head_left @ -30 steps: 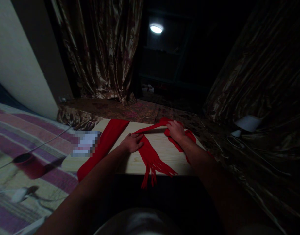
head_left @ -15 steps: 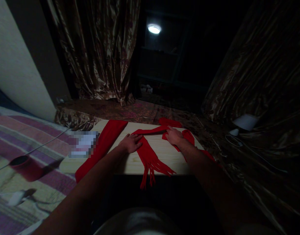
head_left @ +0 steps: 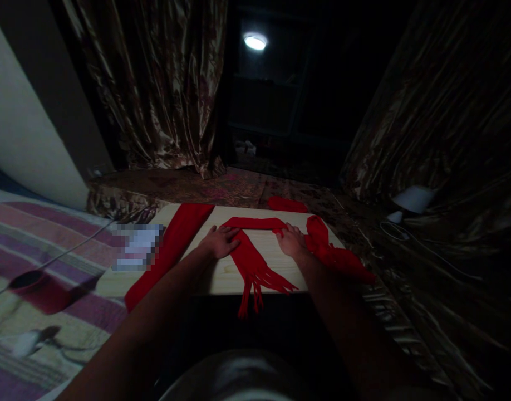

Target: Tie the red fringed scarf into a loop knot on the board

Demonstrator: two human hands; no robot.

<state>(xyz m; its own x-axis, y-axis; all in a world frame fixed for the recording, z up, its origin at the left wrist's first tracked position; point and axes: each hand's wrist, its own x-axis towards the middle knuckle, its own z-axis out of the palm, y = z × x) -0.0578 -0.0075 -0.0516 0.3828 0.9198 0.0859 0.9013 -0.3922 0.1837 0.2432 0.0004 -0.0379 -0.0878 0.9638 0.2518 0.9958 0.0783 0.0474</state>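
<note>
A red fringed scarf point(head_left: 252, 257) lies bent on a pale wooden board point(head_left: 222, 281), its tassels hanging over the near edge. My left hand point(head_left: 219, 241) rests flat on the fold at its upper left, fingers spread. From that fold a narrow strip runs right to my right hand point(head_left: 291, 240), whose fingers are closed over the cloth; their tips are partly hidden. More red cloth point(head_left: 337, 259) lies bunched to the right of my right hand and hangs past the board's right edge. Another red band of cloth point(head_left: 172, 250) lies slanted across the board's left side.
A blurred-out white item point(head_left: 141, 245) lies on the board's left end. On the striped bedspread point(head_left: 13, 223) stand a red cylindrical object point(head_left: 42, 292) and a white plug-like item point(head_left: 28, 342) with cords. Further red cloth point(head_left: 286, 204) lies beyond the far edge. A white lamp point(head_left: 414, 199) stands right.
My right hand has come nearer and slightly left, bringing the strip down straighter onto the board. The bunched cloth at the right has spread outward. My left hand has stayed on the fold.
</note>
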